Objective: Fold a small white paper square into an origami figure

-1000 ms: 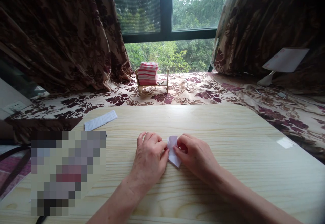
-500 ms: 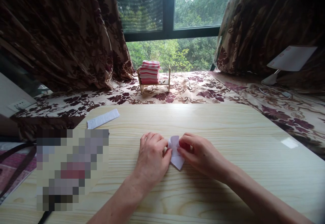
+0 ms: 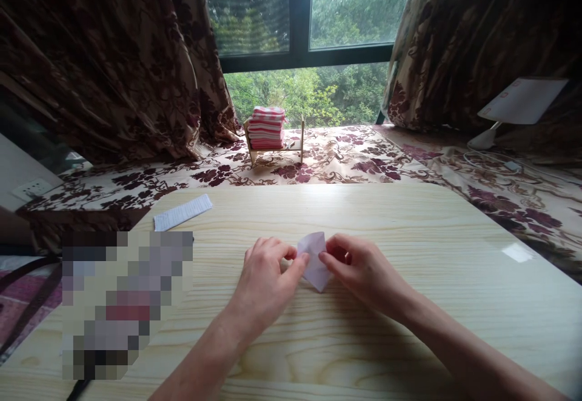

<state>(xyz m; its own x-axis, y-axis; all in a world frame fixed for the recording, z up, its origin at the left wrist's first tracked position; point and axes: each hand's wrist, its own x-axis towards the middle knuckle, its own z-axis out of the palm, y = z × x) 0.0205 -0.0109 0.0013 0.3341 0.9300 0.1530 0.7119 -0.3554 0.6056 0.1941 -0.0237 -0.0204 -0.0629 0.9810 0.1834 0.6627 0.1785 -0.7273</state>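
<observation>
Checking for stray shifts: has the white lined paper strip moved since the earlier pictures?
No. Judged by the far left corner of the pale wooden table, the strip lies where it did.

There are two curtains [image 3: 477, 49], one lamp [image 3: 522, 101], one small stand [image 3: 277, 151], one folded paper [image 3: 316, 261], one printed strip [image 3: 183, 212] and one tabletop [image 3: 391, 213].

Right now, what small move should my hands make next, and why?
Perhaps press the small paper flatter with your right hand while your left hand steadies it: both hands pinch it from opposite sides, and it looks creased rather than flat.
</observation>
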